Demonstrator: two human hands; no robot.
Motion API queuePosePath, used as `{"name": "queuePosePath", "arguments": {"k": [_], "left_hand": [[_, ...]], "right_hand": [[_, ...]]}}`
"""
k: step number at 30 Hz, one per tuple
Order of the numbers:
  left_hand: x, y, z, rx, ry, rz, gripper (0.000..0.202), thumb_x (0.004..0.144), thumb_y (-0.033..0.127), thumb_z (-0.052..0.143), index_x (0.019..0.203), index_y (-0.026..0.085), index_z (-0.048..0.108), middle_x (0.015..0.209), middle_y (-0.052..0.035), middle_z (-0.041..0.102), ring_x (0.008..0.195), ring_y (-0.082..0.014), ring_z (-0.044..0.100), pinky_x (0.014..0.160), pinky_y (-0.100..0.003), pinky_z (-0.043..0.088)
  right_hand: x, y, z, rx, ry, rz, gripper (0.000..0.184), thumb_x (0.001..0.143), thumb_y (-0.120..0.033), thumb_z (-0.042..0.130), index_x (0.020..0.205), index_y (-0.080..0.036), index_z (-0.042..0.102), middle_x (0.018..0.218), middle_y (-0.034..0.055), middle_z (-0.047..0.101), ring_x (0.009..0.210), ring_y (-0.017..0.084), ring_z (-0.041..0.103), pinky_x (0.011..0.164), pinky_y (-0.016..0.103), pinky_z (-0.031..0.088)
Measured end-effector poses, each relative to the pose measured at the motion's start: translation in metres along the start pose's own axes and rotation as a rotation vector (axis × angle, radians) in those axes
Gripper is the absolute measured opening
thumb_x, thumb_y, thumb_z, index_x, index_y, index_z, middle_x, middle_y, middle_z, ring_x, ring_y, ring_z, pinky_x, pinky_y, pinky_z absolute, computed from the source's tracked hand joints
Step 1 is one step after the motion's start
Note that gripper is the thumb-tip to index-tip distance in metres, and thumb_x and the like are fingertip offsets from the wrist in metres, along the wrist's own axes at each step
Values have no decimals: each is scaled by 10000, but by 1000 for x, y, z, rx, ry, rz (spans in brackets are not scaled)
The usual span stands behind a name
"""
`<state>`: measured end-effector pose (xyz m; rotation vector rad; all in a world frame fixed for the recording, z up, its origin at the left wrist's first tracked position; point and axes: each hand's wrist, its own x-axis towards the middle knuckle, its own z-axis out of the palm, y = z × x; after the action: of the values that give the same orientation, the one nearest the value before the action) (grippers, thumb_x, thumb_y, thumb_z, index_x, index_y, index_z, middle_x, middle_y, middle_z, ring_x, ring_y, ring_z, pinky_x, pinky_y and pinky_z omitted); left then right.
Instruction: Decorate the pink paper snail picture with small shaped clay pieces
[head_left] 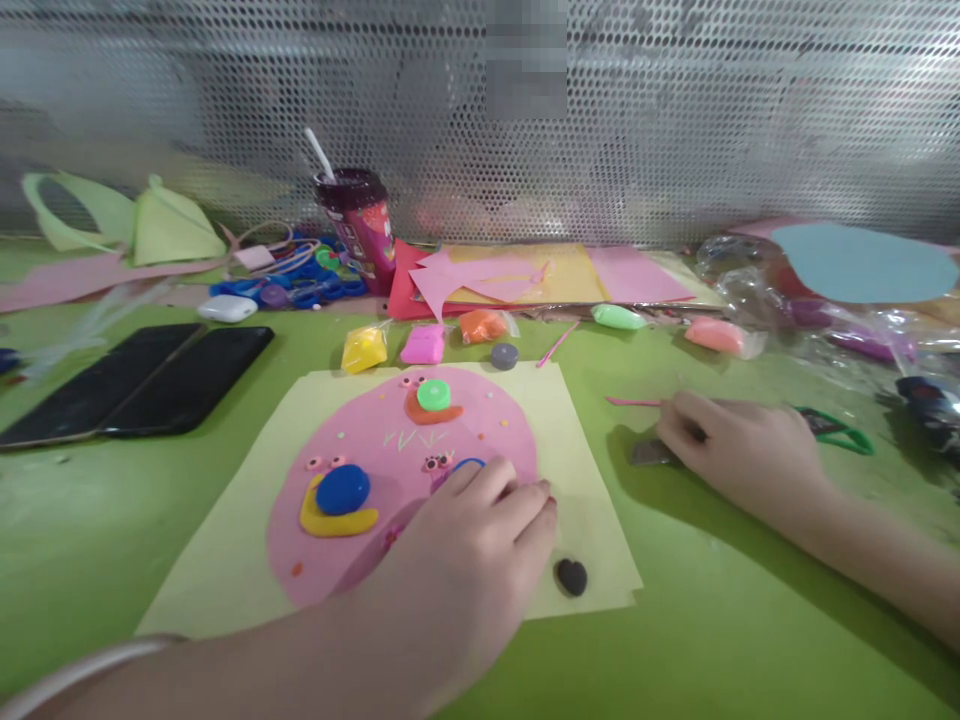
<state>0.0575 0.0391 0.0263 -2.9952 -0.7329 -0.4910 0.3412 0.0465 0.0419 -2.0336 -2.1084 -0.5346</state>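
A pink paper circle (480, 420) lies on a pale yellow sheet (570, 420) on the green table. It carries clay snails: one with a blue shell on a yellow body (341, 495), one with a green shell on orange (433, 400). My left hand (465, 560) rests on the circle's right part, fingers laid together on the paper and partly covering a third snail with a blue piece (471, 463). A dark clay lump (571, 577) sits just right of that hand. My right hand (739, 455) lies curled over green-handled scissors (840, 435); their grey blade pokes out on the left.
Clay packets in yellow (364, 350), pink (424, 345), orange (481, 325), green (619, 317) and salmon (716, 335) lie behind the sheet. Two dark phones (142, 385) lie at left. A dark cup with a straw (360, 225), coloured papers (525, 275) and plastic bags (847, 320) line the perforated metal wall.
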Motion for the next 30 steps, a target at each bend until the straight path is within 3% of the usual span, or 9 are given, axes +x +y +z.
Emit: {"name": "queuePosePath", "arguments": {"k": [8, 16, 23, 30], "left_hand": [[4, 1, -2, 21, 15, 21, 354, 777, -32, 396, 1025, 120, 598, 1003, -78, 638, 771, -208, 512, 661, -342, 455], [7, 1, -3, -41, 121, 48, 340, 743, -45, 384, 939, 104, 619, 958, -81, 654, 731, -201, 489, 635, -331, 451], [5, 1, -3, -7, 68, 35, 390, 724, -68, 368, 978, 108, 605, 982, -81, 647, 749, -202, 489, 644, -332, 448], [6, 1, -5, 3, 100, 46, 326, 733, -47, 391, 910, 111, 615, 943, -84, 645, 722, -202, 478, 630, -332, 433]], "right_hand": [[0, -1, -2, -4, 27, 4, 305, 795, -372, 351, 548, -216, 438, 408, 4, 506, 373, 143, 411, 409, 231, 177], [0, 3, 2, -20, 19, -42, 264, 792, -331, 381, 582, -213, 486, 471, -13, 592, 366, 130, 397, 415, 231, 169], [0, 3, 2, -18, 48, -65, 290, 814, -334, 361, 572, -217, 469, 494, -7, 607, 389, 132, 416, 433, 230, 178], [0, 2, 0, -17, 41, -15, 327, 823, -365, 344, 553, -220, 456, 411, 4, 529, 364, 148, 429, 410, 227, 192]]}}
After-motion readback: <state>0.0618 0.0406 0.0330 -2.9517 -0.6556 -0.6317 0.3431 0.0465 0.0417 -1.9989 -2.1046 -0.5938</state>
